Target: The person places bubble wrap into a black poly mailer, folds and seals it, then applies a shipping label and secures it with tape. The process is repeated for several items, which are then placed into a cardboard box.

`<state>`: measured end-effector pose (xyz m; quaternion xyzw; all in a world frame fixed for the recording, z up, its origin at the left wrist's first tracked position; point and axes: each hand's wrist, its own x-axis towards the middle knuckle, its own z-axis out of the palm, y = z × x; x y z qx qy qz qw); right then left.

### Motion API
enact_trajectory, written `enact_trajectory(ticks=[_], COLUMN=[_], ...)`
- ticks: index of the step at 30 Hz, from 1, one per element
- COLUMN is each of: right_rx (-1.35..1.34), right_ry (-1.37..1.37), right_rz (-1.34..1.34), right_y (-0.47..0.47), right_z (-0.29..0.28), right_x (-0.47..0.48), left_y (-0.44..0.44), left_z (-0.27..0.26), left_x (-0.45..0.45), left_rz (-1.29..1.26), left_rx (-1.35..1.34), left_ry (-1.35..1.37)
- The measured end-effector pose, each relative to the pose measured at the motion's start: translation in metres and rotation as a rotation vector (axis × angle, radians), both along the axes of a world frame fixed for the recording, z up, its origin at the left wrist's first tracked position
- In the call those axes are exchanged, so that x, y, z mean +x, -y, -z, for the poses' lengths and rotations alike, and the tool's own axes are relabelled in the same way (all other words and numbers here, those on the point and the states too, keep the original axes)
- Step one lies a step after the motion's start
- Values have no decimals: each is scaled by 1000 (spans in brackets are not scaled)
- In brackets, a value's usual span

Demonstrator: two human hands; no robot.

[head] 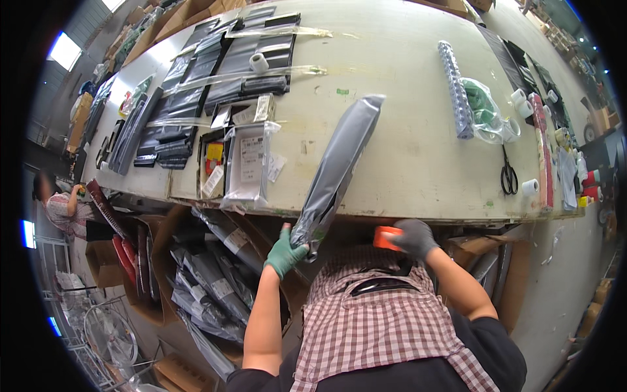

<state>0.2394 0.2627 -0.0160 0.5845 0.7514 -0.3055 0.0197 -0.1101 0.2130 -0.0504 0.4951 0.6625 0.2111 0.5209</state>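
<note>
A long package in grey plastic film (340, 152) slants across the front edge of the table. My left hand (286, 252), in a green glove, grips its near end, where the film is bunched. My right hand (414, 239), in a dark grey glove, holds a small orange object (387, 237) in front of the checked apron. The hand is slightly blurred and what the orange object is cannot be told. The package's far end rests on the pale tabletop (401, 147).
Black plastic bags (196, 73), an open box with labels (250, 161) and boxed packages (220, 279) are at the left. Black scissors (508, 179), a bubble-wrap roll (455, 93) and white rolls (530, 187) lie right. Another person (63, 206) stands far left.
</note>
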Motion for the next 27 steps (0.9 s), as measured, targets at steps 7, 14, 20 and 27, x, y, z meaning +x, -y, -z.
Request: enact_trajectory(ticks=[7, 14, 20, 27], right_rx=[449, 696, 769, 832], right_ry=[-516, 372, -65, 291], right_rz=[756, 388, 393, 503], right_y=[6, -68, -132, -300], right_z=[-4, 37, 17, 16], right_x=[143, 184, 177, 215], left_y=[-18, -18, 113, 246], left_z=[-41, -44, -71, -46], left_x=[87, 28, 21, -42], left_rz=[145, -154, -564, -1069], left_rx=[284, 480, 591, -388], left_ry=[-1162, -594, -987, -852])
